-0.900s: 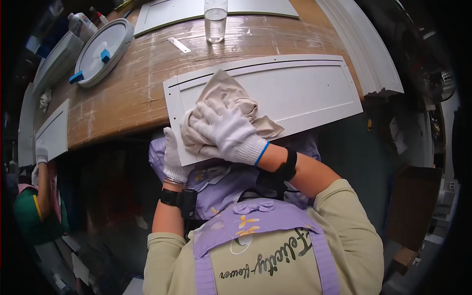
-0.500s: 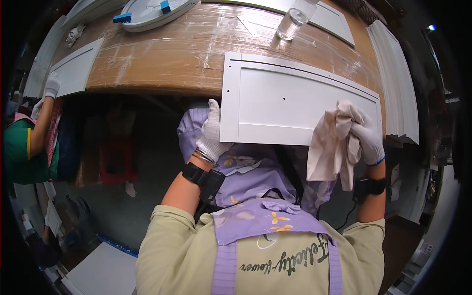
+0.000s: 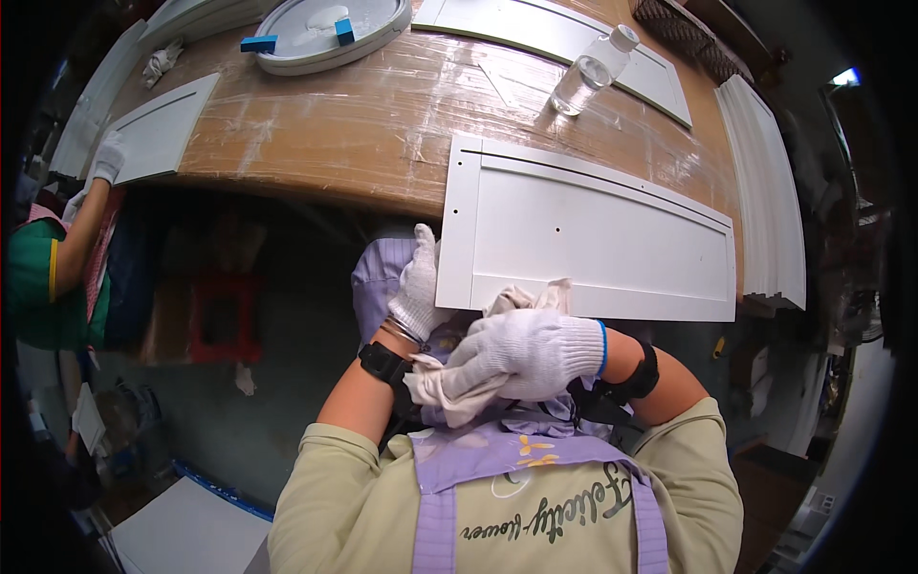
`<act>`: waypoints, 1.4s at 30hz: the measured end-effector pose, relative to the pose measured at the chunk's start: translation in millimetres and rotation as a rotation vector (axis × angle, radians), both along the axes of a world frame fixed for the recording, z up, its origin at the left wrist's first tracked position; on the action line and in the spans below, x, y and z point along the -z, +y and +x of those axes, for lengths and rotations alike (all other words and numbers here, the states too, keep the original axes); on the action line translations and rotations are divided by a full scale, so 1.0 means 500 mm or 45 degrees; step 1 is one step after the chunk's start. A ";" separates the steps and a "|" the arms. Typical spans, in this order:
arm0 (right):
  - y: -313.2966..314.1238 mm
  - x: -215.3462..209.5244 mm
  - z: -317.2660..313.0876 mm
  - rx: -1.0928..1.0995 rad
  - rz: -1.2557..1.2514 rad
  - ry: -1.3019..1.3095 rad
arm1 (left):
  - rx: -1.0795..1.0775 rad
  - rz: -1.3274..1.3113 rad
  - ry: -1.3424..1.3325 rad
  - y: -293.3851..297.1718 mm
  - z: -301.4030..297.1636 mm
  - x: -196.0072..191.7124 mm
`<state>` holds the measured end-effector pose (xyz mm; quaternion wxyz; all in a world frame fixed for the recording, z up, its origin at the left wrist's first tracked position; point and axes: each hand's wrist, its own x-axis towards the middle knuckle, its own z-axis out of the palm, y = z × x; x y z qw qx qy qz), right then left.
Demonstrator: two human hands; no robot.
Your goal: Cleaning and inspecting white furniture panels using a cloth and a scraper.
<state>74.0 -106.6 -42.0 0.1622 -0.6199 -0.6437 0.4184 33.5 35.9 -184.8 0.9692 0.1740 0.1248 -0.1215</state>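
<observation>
A white framed panel (image 3: 612, 234) with small dark holes and a slot along its far edge lies tilted at the table's near edge, overhanging toward me. My left hand (image 3: 418, 287), in a white knit glove, grips its left edge, thumb up; the other fingers are partly hidden. Close to the panel's near left corner, my right hand (image 3: 535, 354), also gloved, is closed on a crumpled beige cloth (image 3: 445, 390). Part of the cloth sticks up against the panel's near edge.
On the film-wrapped table (image 3: 335, 143) stand a clear bottle (image 3: 588, 77) and a round grey tray (image 3: 373, 50) with blue blocks (image 3: 344, 32). Another white panel (image 3: 535, 27) lies beyond; stacked panels (image 3: 760, 191) stand right. At left, a co-worker's gloved hand (image 3: 108, 158) touches a panel.
My right hand has swept the cloth from the panel's right side leftward to its near left corner. The panel sits lower in view; my left hand keeps its hold.
</observation>
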 end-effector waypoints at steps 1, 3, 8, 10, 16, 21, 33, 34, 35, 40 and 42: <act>-0.056 -0.008 0.006 -0.017 0.106 0.375 | 0.005 0.013 -0.122 0.008 -0.013 0.010; -0.112 -0.050 0.076 0.286 -0.074 0.387 | 0.092 0.817 -0.261 0.025 -0.015 0.053; -0.172 -0.015 0.219 1.361 -0.074 -0.454 | 0.079 0.398 -0.204 0.019 -0.006 0.039; -0.118 0.067 0.216 1.448 0.055 -1.035 | 0.027 0.182 -0.129 0.007 -0.005 0.022; 0.075 0.089 0.045 0.768 0.442 -0.865 | -0.149 -0.060 0.092 0.010 -0.009 0.034; -0.054 -0.010 0.018 0.193 0.239 0.034 | -0.042 0.208 -0.046 0.008 -0.006 0.013; -0.281 0.002 0.274 1.457 -0.161 -1.181 | -0.410 0.426 0.442 -0.010 0.036 -0.034; -0.303 0.050 0.287 1.495 -0.131 -1.118 | -0.406 0.440 0.435 -0.008 0.037 -0.039; -0.297 0.059 0.288 1.496 -0.117 -1.098 | -0.448 1.045 0.346 0.003 0.028 -0.039; -0.313 0.096 0.294 1.469 0.009 -1.303 | -0.663 2.093 0.090 0.030 0.057 -0.171; -0.318 0.105 0.295 1.487 0.126 -1.358 | -0.623 2.204 -0.215 0.030 0.114 -0.236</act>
